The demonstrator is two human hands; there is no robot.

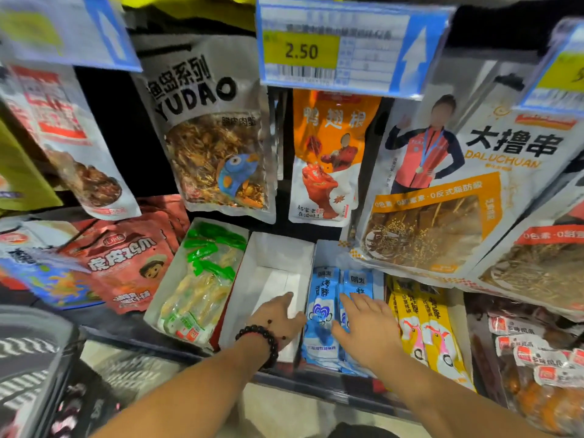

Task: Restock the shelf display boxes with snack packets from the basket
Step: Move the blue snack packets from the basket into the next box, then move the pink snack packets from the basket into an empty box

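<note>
Head view: with left hand point(278, 317) open in the empty white box point(271, 263) and right hand point(366, 327) flat on the blue packets point(322, 308), better to steady the box wall, square packets toward shelf's front edge point(316, 387).

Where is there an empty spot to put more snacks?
The white box is bare inside, between the green packets' box and the blue packets. The left hand reaches into it. The blue and yellow packets rows are packed tight.
</note>
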